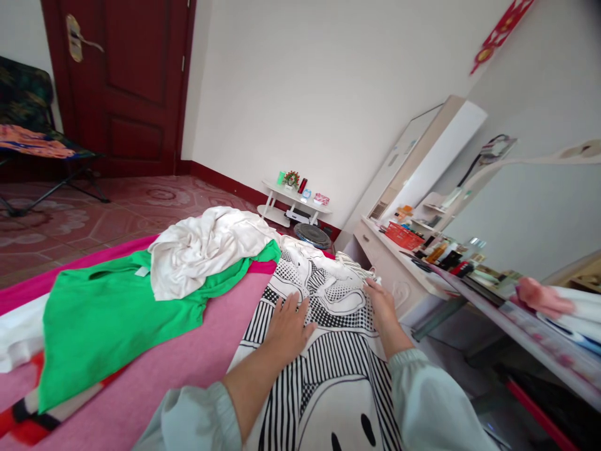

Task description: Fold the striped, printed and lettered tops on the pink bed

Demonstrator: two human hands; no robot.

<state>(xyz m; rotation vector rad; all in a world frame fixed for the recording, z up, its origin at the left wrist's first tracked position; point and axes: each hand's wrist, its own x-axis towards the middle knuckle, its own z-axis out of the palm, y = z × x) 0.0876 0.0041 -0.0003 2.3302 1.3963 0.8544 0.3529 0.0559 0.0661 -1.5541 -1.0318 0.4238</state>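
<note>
A white garment with black stripes, dots and cartoon-like shapes (pixel 335 351) lies spread out in front of me, rumpled at its far end. My left hand (pixel 288 329) rests flat on its middle with the fingers apart. At the garment's right edge, my right hand (pixel 382 313) touches the cloth with its fingers stretched forward; its far side is partly hidden. To the left lies a green top (pixel 117 313), and a bunched white cloth (pixel 201 250) sits partly over it.
Pink bedding (pixel 225 332) lies under the clothes. On the right stands a dressing table (pixel 385 263) with a red basket (pixel 404 236), bottles and a mirror. A low white shelf (pixel 295 197) stands by the far wall; a folding chair (pixel 42 144) is near the red door (pixel 136 75).
</note>
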